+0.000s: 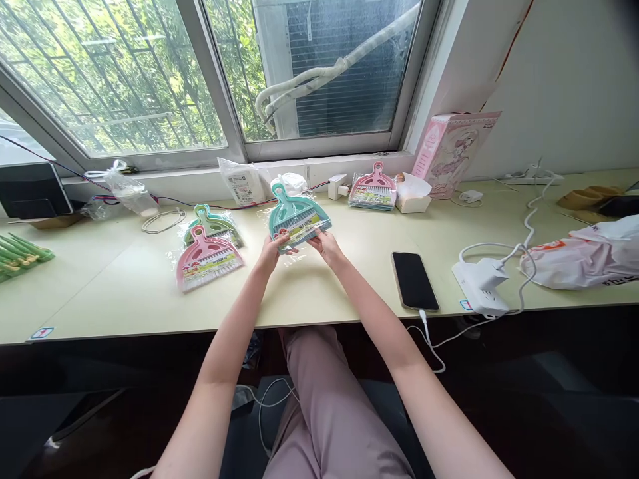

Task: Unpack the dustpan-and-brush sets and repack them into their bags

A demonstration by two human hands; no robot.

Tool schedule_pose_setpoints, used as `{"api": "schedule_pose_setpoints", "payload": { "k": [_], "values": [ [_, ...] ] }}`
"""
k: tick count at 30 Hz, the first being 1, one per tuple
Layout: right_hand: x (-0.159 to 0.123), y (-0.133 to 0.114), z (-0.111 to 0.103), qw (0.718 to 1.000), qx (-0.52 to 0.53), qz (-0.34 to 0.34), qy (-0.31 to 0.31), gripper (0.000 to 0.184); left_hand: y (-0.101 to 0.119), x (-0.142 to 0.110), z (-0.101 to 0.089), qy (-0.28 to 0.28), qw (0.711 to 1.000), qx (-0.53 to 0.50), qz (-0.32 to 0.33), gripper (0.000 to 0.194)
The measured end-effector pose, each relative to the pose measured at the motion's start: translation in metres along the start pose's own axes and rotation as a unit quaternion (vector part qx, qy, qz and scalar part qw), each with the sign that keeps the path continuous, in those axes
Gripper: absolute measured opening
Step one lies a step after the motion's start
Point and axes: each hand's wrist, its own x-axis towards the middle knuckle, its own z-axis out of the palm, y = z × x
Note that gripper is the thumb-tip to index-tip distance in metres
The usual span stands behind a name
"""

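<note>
Both our left hand [272,251] and right hand [327,245] clamped on wrapped teal dustpan [301,217], centre of frame, head view, gripped along its lower edge. Left of centre we see pink dustpan [207,258] overlapping green dustpan [215,226]; right of centre, phone [414,281] flat on table [344,293], white cable [424,318] plugged in.

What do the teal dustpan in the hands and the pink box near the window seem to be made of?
The teal dustpan looks like smooth moulded plastic: even colour, rounded outline. Its clear wrapper is probably thin glossy film, given the crinkled, shining edges. The pink box seems printed cardboard, with flat panels and straight folded edges; its gloss is uncertain.
</note>
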Motion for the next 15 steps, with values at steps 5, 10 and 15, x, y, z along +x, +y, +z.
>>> {"api": "schedule_pose_setpoints", "payload": {
  "k": [5,10,15],
  "values": [
    [-0.016,-0.012,0.006,0.990,-0.121,-0.073,0.019,0.038,0.012,-0.003,-0.007,-0.015,0.999,-0.022,0.035,0.046],
    [-0.030,-0.016,0.011,0.974,-0.168,-0.149,-0.006,0.052,0.019,-0.007,-0.011,-0.014,0.998,-0.017,0.059,0.042],
    [-0.031,-0.018,0.006,0.923,-0.328,-0.197,-0.048,0.046,0.020,-0.002,-0.022,0.054,0.993,-0.059,0.084,0.037]
  ]
}}
